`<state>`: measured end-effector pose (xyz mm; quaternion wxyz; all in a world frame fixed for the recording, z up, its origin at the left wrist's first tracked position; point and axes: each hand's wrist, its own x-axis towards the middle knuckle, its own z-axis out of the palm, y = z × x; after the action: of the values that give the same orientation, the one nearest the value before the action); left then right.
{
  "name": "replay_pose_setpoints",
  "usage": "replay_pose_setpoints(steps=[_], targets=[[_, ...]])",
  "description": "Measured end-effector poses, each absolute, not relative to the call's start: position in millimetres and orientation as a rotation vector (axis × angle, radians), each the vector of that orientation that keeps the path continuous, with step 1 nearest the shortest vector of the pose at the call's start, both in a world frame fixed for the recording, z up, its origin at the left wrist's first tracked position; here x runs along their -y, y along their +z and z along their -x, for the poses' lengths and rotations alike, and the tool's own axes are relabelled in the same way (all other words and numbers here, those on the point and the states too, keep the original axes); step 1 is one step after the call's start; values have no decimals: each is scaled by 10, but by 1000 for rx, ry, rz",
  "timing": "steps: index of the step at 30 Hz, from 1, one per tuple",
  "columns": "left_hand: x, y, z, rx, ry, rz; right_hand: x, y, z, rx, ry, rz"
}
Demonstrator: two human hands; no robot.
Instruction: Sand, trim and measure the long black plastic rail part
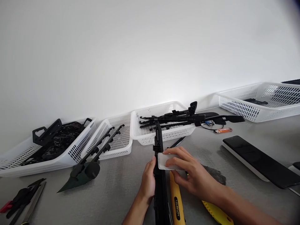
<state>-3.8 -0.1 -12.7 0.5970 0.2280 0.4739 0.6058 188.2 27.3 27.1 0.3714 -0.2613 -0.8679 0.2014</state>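
A long black plastic part (160,187) stands out from the front edge toward the baskets, at the middle of the view. My left hand (148,179) is closed round its left side. In my right hand (191,170) is a flat white block (169,161), gripped between fingers and thumb, its left end against or just over the black part. Beneath my right hand lie a yellow-handled tool (177,200) and a dark crumpled piece (214,174).
White baskets (167,135) with black parts line the wall; another basket (241,111) stands at right. Two long parts lean from a basket at left. A phone (257,157) on a white block, an orange item (223,130), a yellow serrated tool (217,212) and pliers (20,198) lie around.
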Motion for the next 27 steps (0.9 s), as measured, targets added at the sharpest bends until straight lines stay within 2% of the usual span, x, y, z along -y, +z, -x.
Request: replay_pose_setpoints(steps=[8, 27], targets=[[9, -90, 39, -1221, 1341, -574, -274, 255, -1884, 2203, 407, 739], [11, -92, 23, -1168, 1393, -560, -261, 290, -1875, 2204, 408, 740]])
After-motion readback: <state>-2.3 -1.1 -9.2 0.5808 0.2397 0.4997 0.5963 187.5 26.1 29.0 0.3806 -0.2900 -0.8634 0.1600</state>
